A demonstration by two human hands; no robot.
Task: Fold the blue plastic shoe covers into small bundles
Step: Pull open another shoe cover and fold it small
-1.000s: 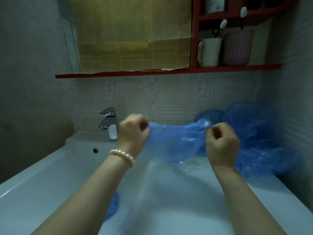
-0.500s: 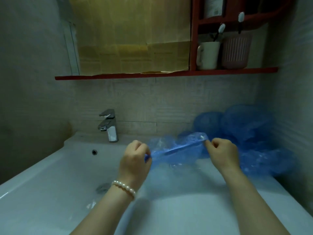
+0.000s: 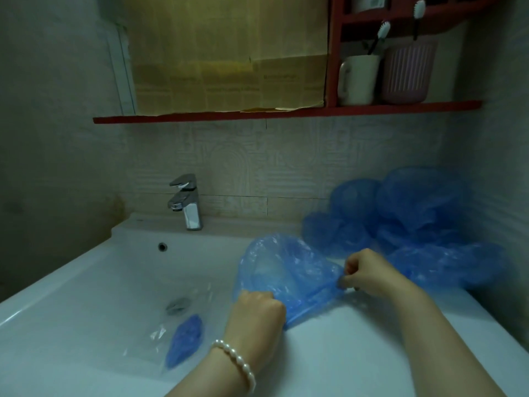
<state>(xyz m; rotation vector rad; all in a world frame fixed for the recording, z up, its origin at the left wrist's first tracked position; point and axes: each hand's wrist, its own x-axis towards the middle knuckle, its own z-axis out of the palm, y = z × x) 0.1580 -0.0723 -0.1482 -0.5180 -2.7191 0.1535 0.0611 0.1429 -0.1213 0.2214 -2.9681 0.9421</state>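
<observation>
Left hand [image 3: 256,312] and right hand [image 3: 365,275] each pinch one end of the crinkled blue plastic shoe cover [image 3: 289,272], spread on the white counter [image 3: 329,345]. Risk: thin film slipping free, undoing the fold.

Sink basin [image 3: 86,282] open at left, save a blue bundle [image 3: 184,340] near the drain [image 3: 178,305]. Faucet [image 3: 186,204] blocks the rear rim. Loose shoe-cover pile [image 3: 415,224] fills the right rear corner. Red shelf [image 3: 286,112] overhangs.
</observation>
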